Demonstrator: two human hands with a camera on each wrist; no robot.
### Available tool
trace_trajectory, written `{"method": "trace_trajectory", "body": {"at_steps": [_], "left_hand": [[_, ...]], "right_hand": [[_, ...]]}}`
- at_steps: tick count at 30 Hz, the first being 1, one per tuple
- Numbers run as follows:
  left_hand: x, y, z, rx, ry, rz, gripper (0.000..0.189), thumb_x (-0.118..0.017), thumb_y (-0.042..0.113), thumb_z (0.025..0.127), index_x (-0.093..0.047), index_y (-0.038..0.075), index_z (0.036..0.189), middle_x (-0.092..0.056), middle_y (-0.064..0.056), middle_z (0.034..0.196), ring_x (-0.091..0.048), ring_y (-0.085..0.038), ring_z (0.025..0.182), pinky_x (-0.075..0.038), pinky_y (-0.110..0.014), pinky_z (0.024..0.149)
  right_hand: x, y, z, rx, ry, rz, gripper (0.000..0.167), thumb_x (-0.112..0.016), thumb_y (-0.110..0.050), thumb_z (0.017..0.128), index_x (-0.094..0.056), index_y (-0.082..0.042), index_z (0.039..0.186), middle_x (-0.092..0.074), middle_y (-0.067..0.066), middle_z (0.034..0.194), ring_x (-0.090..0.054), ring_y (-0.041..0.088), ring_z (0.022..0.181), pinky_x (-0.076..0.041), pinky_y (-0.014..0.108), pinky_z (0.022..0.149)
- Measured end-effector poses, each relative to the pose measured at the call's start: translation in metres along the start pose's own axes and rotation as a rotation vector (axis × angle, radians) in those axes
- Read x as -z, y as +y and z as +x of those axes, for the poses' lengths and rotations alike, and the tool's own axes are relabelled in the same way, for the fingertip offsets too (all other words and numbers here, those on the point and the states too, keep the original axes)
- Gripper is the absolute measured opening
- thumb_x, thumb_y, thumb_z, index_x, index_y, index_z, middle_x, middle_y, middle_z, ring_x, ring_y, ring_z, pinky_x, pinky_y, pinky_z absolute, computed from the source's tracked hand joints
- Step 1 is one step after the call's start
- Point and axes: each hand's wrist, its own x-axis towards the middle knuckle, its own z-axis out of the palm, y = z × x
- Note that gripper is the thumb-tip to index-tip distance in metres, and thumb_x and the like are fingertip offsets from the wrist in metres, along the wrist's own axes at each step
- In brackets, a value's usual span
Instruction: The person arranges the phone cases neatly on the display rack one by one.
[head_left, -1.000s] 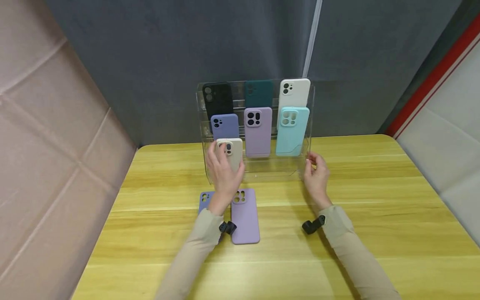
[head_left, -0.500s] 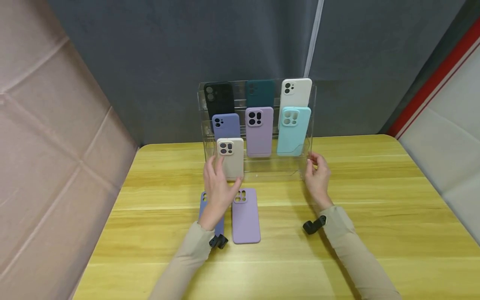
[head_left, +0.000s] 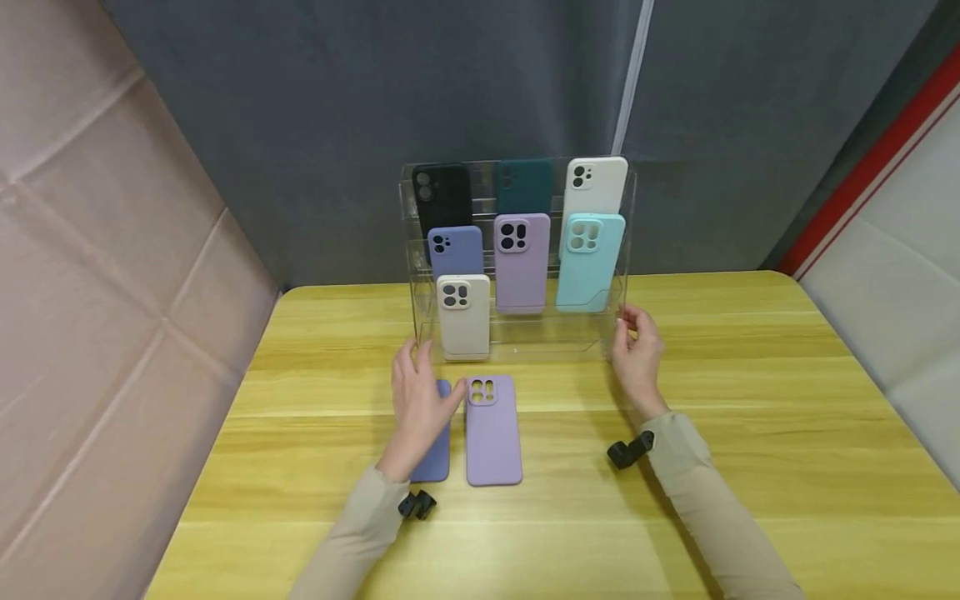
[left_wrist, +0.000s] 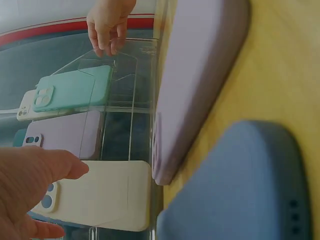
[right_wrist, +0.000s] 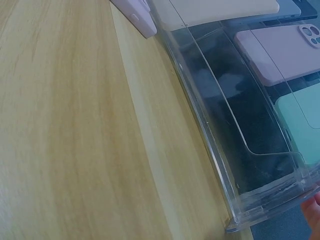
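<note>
A clear tiered display stand (head_left: 540, 342) holds several phone cases. On its lowest tier at the left, a cream phone case (head_left: 465, 325) leans upright. My left hand (head_left: 418, 396) is over a blue phone case (head_left: 435, 454) lying on the table and covers its upper part. The fingers of this hand are spread and hold nothing, with the fingertips near the stand's front left corner. Beside the blue case lies a lilac phone case (head_left: 493, 433). My right hand (head_left: 637, 354) pinches the stand's right side edge; in the right wrist view only a bit of finger shows there.
Higher on the stand are a black case (head_left: 442, 196), a dark green case (head_left: 523, 187), a white case (head_left: 595, 185), a second blue case (head_left: 457, 250), a second lilac case (head_left: 521, 275) and a turquoise case (head_left: 588, 271). A grey curtain (head_left: 375, 100) hangs behind the wooden table (head_left: 712, 517).
My left hand has let go of the cream case and drawn back down and left, over the blue case. The cream case stays on the lowest tier. My right hand keeps its place.
</note>
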Motion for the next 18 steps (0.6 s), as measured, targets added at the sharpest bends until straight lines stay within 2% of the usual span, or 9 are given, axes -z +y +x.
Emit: {"method": "trace_trajectory", "body": {"at_steps": [6, 10, 13, 15, 18], "left_hand": [[0.002, -0.007, -0.008, 0.066, -0.094, 0.031, 0.079, -0.081, 0.026, 0.069, -0.043, -0.006, 0.131, -0.035, -0.031, 0.132, -0.036, -0.044, 0.119, -0.037, -0.052, 0.096], [0.002, -0.01, -0.011, 0.085, -0.153, 0.067, 0.082, -0.081, 0.028, 0.069, -0.042, -0.006, 0.133, -0.037, -0.032, 0.131, -0.039, -0.044, 0.115, -0.04, -0.051, 0.093], [0.001, -0.013, -0.013, 0.102, -0.204, 0.084, 0.084, -0.08, 0.03, 0.069, -0.041, -0.007, 0.134, -0.037, -0.032, 0.131, -0.039, -0.045, 0.114, -0.041, -0.051, 0.092], [0.001, -0.014, -0.015, 0.114, -0.236, 0.091, 0.084, -0.08, 0.03, 0.069, -0.041, -0.008, 0.133, -0.036, -0.033, 0.131, -0.038, -0.045, 0.116, -0.04, -0.052, 0.093], [-0.001, -0.017, -0.017, 0.132, -0.278, 0.104, 0.083, -0.08, 0.03, 0.07, -0.042, -0.009, 0.132, -0.036, -0.033, 0.131, -0.037, -0.046, 0.118, -0.039, -0.053, 0.095]], "right_hand": [[0.0, 0.0, 0.0, -0.006, -0.005, -0.019, 0.02, -0.051, 0.001, 0.092, -0.059, 0.009, 0.109, -0.061, 0.024, 0.102, -0.059, 0.032, 0.09, -0.042, 0.005, 0.07], [0.0, 0.0, 0.0, -0.016, -0.01, -0.022, 0.021, -0.051, 0.0, 0.093, -0.059, 0.009, 0.109, -0.061, 0.023, 0.103, -0.059, 0.031, 0.091, -0.051, 0.026, 0.072], [0.0, -0.001, 0.0, -0.019, -0.012, -0.023, 0.021, -0.051, 0.0, 0.093, -0.059, 0.009, 0.109, -0.061, 0.024, 0.103, -0.059, 0.031, 0.091, -0.052, 0.039, 0.072], [0.0, -0.001, 0.0, -0.021, -0.011, -0.029, 0.021, -0.051, 0.0, 0.093, -0.059, 0.009, 0.109, -0.061, 0.023, 0.103, -0.059, 0.031, 0.091, -0.052, 0.035, 0.072], [0.0, -0.001, 0.0, -0.023, -0.01, -0.038, 0.02, -0.052, 0.0, 0.093, -0.06, 0.008, 0.109, -0.061, 0.023, 0.103, -0.06, 0.031, 0.091, -0.049, 0.021, 0.071]]}}
